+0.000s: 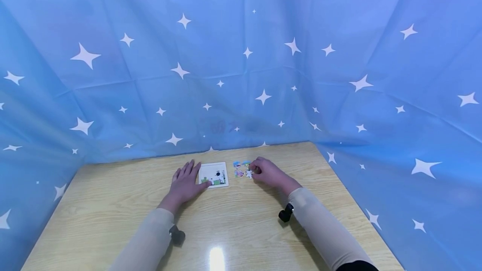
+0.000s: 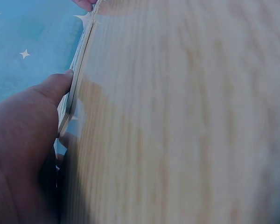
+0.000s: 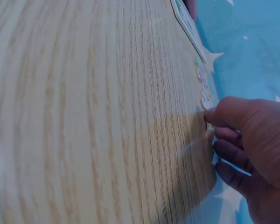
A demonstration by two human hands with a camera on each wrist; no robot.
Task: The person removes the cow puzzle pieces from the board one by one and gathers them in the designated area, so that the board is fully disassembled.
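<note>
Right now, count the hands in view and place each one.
2: the left hand is at the left edge of the tray; the right hand is at the right side of the pieces. Neither is hidden.

Narrow gap between puzzle board [image 1: 211, 170] and loose pieces [image 1: 239, 173]; starry curtain [image 1: 226, 108] blocks behind

The pale wood-grain tabletop [image 1: 248, 225] bears a white-framed puzzle board [image 1: 208, 170] and, just to its right, several small colourful puzzle pieces [image 1: 239, 173].

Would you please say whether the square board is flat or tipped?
Flat: the board lies level along the table, as the right wrist view shows.
</note>
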